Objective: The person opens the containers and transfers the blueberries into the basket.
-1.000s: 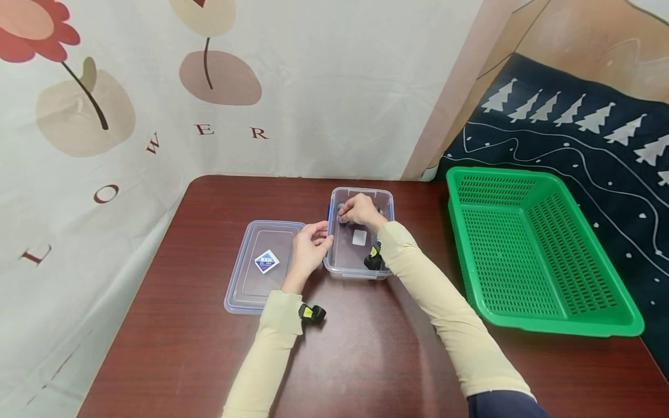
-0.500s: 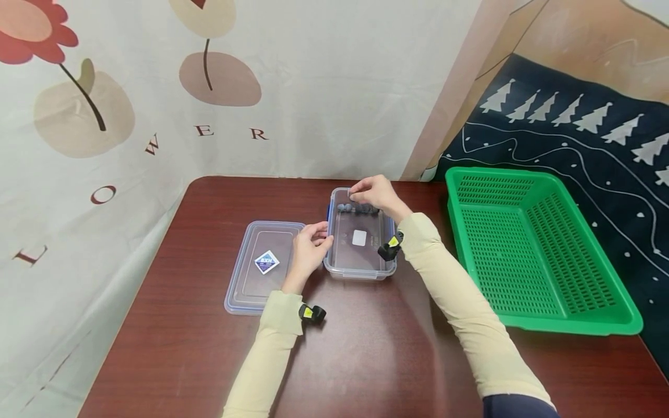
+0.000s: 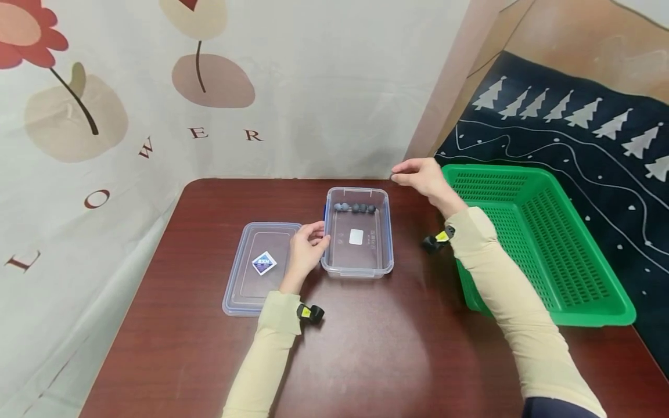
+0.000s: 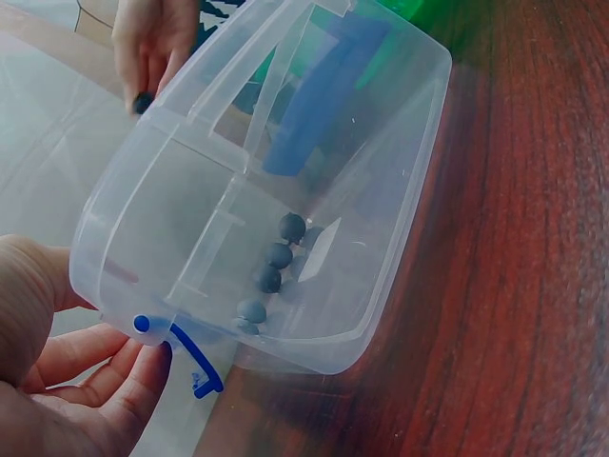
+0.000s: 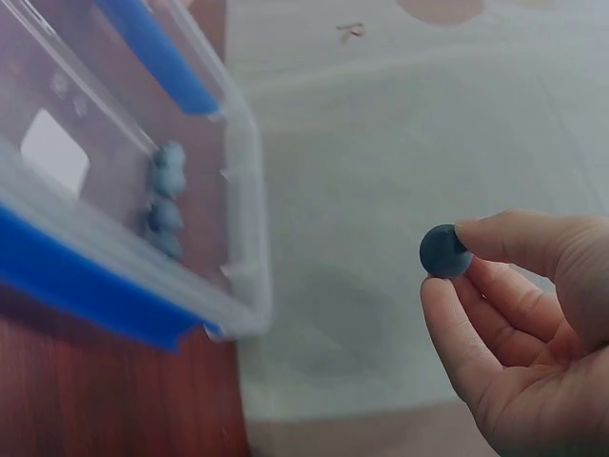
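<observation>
A clear plastic box [image 3: 357,272] with blue latches stands on the table, its lid off. Several blueberries [image 3: 363,208] lie in a row along its back wall. Beside the box's left wall is my left hand [image 3: 305,251], its fingertips touching the wall by the hanging blue latch [image 4: 195,360]. My right hand [image 3: 427,179] is raised to the right of the box, over the back edge of the table. Between thumb and fingers it pinches one blueberry [image 5: 443,251], which is dark and round.
The box's clear lid [image 3: 244,302], with a diamond-shaped label, lies flat on the left, partly behind my left hand. On the right stands a large green basket [image 3: 624,310] with slotted walls, close to my right forearm. A printed curtain [image 3: 313,87] hangs behind the table.
My right hand has come up out of the box with a blueberry and moved right, to near the green basket. My left hand stays at the box's left wall.
</observation>
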### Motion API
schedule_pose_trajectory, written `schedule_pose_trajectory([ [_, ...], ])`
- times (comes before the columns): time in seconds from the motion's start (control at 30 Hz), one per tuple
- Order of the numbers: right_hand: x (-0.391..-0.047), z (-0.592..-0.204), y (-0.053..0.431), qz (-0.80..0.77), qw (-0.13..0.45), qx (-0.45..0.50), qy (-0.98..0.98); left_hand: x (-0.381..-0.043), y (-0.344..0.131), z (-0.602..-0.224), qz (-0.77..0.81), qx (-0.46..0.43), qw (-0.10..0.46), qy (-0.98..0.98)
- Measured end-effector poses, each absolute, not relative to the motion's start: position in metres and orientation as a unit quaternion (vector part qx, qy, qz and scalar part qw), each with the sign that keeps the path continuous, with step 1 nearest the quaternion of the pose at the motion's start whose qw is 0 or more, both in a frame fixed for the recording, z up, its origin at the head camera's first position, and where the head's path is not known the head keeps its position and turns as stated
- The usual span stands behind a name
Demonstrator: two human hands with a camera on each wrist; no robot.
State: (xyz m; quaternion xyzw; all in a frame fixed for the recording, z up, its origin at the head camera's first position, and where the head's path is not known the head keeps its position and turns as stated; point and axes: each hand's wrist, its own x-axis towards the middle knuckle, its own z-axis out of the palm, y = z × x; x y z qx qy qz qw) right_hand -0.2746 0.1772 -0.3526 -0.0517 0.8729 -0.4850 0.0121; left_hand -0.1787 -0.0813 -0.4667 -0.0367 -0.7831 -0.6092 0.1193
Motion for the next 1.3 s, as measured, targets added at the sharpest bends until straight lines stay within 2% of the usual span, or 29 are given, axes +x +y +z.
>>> schedule_pose_trajectory([
  [0.37,-0.254,-0.338,0.242,-0.516,-0.019,-0.012,0.856,-0.177,-0.081,-0.464,-0.593,-0.026,0.110,-0.797],
  [0.63,-0.241,-0.346,0.284,-0.566,-0.035,0.011,0.824,-0.178,-0.080,-0.466,-0.590,-0.021,0.111,-0.799],
  [0.97,-0.237,-0.372,0.324,-0.579,-0.016,0.091,0.810,-0.178,-0.080,-0.465,-0.594,-0.017,0.105,-0.797],
  [1.3,-0.238,-0.390,0.342,-0.555,0.026,0.157,0.816,-0.178,-0.080,-0.466,-0.593,-0.017,0.107,-0.798],
])
